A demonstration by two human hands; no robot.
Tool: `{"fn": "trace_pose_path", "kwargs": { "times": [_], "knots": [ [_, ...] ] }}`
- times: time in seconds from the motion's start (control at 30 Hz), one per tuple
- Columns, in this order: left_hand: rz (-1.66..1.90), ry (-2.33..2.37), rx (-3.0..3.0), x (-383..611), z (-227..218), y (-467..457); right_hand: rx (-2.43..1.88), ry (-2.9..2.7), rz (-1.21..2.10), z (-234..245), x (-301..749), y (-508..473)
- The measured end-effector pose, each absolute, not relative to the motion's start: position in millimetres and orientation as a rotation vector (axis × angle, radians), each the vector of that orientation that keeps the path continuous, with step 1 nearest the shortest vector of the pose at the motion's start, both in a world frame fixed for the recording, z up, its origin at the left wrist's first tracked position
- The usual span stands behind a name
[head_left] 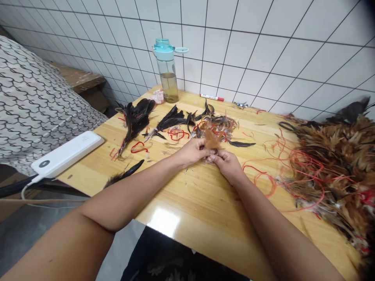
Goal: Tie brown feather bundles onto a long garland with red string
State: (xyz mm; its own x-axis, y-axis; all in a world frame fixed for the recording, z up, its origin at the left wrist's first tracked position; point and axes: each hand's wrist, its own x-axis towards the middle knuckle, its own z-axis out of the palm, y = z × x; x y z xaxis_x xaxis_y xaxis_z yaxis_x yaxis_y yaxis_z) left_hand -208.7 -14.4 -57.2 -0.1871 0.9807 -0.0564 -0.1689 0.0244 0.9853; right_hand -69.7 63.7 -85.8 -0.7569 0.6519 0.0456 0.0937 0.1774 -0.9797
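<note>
Both hands meet over the middle of the wooden table [187, 203]. My left hand [191, 151] and my right hand [227, 164] are closed in pinches on a small tuft of brown feathers [211, 140] held between them. Just behind the hands lies a loose heap of brown and black feathers [218, 125] mixed with red string [177, 134]. Bundles of black feathers [136, 119] lie to the left of it.
A big pile of brown feathers [336, 164] with tangled red string covers the table's right side. A water bottle with a teal lid [167, 72] and a red marker [211, 97] stand by the tiled wall. A white power bank [67, 153] sits on the left edge.
</note>
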Motion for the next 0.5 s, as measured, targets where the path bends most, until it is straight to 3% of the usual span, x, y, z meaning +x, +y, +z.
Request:
{"fn": "trace_pose_path", "kwargs": {
  "times": [0.5],
  "knots": [
    [1.405,1.381,1.117,-215.2,-56.9,-14.4,-0.719,-1.756,1.754,-89.1,-70.4,63.9]
  ]
}}
